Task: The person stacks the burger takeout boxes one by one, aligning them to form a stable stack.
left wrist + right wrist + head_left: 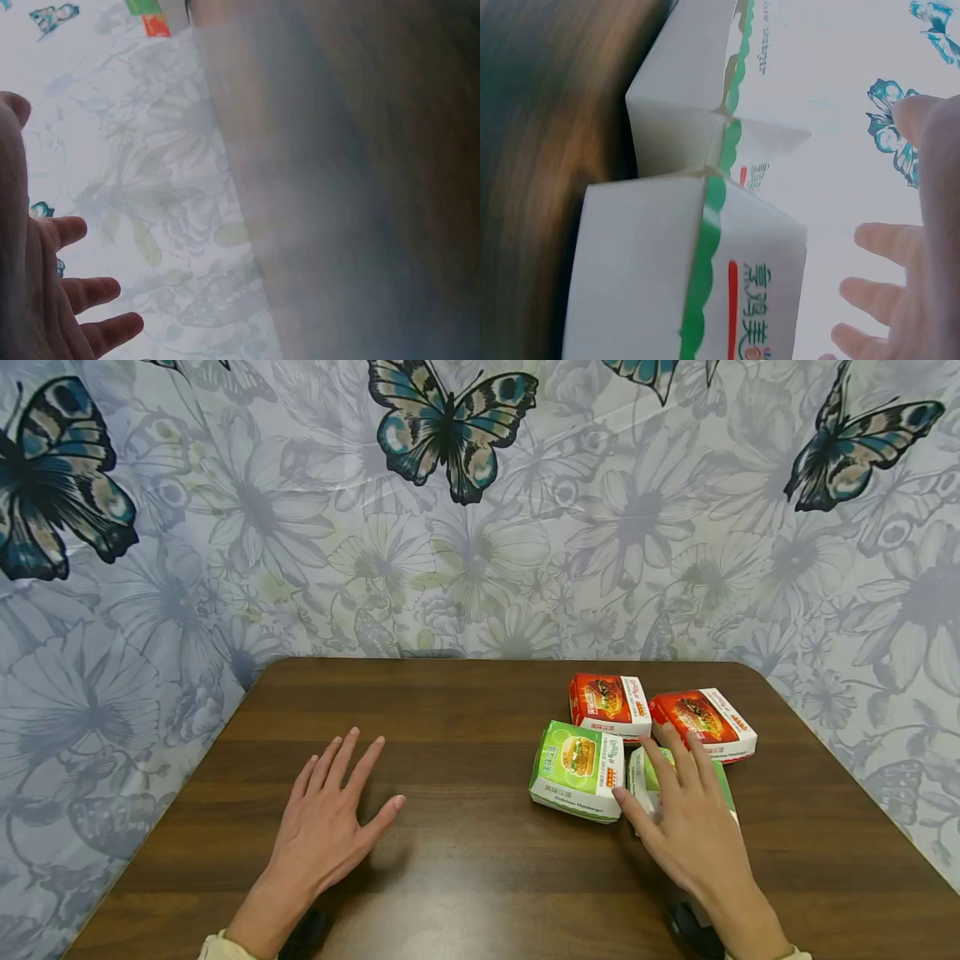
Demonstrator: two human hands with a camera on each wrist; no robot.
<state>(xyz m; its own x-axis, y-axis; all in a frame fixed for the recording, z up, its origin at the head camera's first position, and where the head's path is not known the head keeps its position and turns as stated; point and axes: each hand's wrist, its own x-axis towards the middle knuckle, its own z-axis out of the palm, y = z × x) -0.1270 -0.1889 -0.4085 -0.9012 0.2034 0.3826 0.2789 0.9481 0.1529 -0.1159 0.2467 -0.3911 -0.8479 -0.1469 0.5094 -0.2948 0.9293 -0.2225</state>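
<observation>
My right hand [686,827] is spread, palm down, over a green-and-white hamburger box [645,781], hiding much of it. Whether the fingers touch the box, I cannot tell. Just left of that hand sits another green hamburger box [576,772]. Behind them are two red hamburger boxes [610,703], the right-hand red box [701,717] lying beyond my fingertips. White box sides with green scalloped edges [705,262] fill the right wrist view, beside the fingers [877,300]. At the left, my left hand [326,818] hovers over bare wood with fingers apart, holding nothing.
The brown wooden table [465,727] has rounded far corners. Behind it hangs a pale floral cloth [480,568] with blue butterflies. Dark wrist devices [693,931] sit under both wrists. Small green and red boxes [156,25] show at the top of the left wrist view.
</observation>
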